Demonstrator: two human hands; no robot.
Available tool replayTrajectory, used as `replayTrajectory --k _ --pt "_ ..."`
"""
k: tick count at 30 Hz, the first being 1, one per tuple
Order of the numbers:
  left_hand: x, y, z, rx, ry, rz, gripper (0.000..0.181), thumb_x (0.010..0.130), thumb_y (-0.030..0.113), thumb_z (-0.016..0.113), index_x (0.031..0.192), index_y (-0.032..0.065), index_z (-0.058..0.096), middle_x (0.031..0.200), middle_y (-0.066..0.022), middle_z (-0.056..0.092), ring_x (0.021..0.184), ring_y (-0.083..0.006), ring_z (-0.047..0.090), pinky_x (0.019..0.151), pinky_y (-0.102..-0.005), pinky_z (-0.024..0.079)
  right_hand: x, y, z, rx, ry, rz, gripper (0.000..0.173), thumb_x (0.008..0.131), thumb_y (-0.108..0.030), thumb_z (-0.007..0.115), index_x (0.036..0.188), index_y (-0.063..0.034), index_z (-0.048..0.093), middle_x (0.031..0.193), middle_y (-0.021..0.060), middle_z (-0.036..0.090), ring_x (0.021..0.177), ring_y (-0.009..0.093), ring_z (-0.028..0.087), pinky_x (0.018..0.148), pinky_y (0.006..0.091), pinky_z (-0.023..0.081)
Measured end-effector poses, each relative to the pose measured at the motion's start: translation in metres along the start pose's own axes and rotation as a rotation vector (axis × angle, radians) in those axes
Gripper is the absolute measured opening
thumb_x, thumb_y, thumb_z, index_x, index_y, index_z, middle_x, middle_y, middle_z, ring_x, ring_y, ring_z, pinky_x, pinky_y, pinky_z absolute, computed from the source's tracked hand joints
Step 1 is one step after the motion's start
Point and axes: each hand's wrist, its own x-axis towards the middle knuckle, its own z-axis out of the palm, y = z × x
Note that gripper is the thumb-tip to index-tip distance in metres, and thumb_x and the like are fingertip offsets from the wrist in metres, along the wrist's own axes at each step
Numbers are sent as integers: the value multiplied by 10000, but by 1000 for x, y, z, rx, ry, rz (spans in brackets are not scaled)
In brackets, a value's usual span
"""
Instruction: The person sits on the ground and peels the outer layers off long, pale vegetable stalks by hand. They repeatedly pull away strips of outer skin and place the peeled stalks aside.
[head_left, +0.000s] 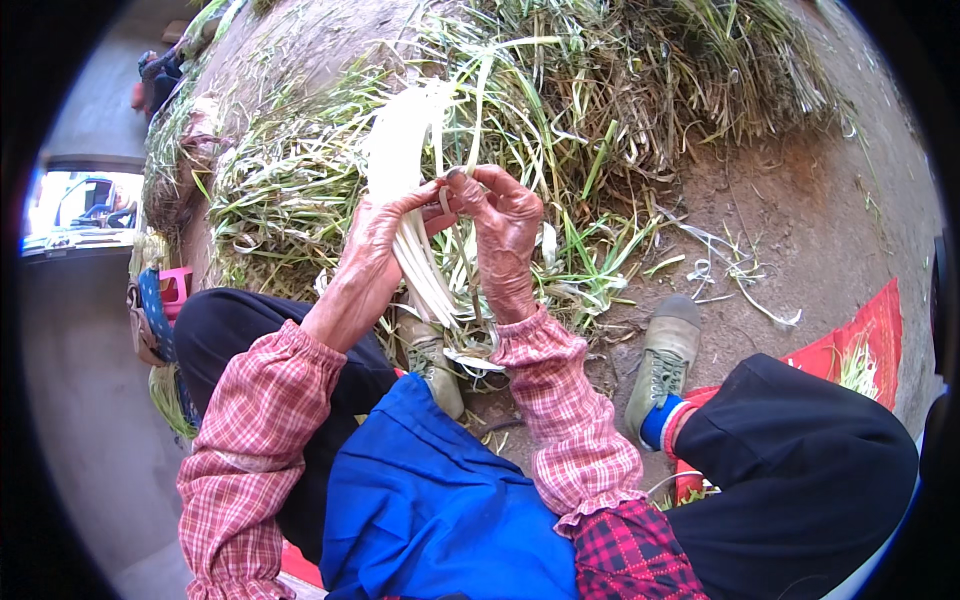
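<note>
My left hand (379, 232) is closed around a bundle of long pale stalks (424, 266), with white lower parts below the hand and an overexposed bright part above it. Against its fingertips, my right hand (499, 217) pinches a thin pale green strip (480, 112) between thumb and fingers. A strand hangs below the right fingers towards the ground. Whether the strip is joined to the bundle cannot be told. Behind both hands lies a heap of green and dry leaves (300, 187).
A taller heap of leafy stalks (637, 75) lies at the back. Pale scraps (724, 262) are on the dirt floor, with red sheeting (862, 337) at the right. A pink plastic stool (176, 289) stands left; another person (159, 79) is at the far upper left.
</note>
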Motion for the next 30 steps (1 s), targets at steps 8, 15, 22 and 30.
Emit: replayTrajectory --k 8,15,22,30 --pt "2 13 -10 106 149 22 200 767 49 612 942 -36 564 808 -94 621 657 -132 591 525 -203 459 -10 1 6 214 -39 -76 91 842 -102 572 848 -12 586 673 54 577 622 140 568 641 280 478" --pt "6 16 -9 27 198 80 181 787 -3 565 953 -34 501 759 -99 597 596 -136 562 434 -208 389 2 -2 -42 553 64 246 154 872 -200 535 796 -66 529 559 -27 438 427 70 400 420 265 459" --pt "12 23 -23 31 227 129 155 778 -8 562 923 -38 514 751 -116 609 538 -127 529 428 -206 378 12 25 -126 476 161 457 171 896 -183 496 790 -49 491 523 -50 350 381 46 305 338 194 265" --pt "7 19 -14 69 192 81 161 783 -4 550 935 -48 518 757 -112 609 549 -123 528 448 -207 376 11 41 -89 -69 98 544 207 851 -224 549 937 -37 563 713 36 613 553 100 582 343 156 350"
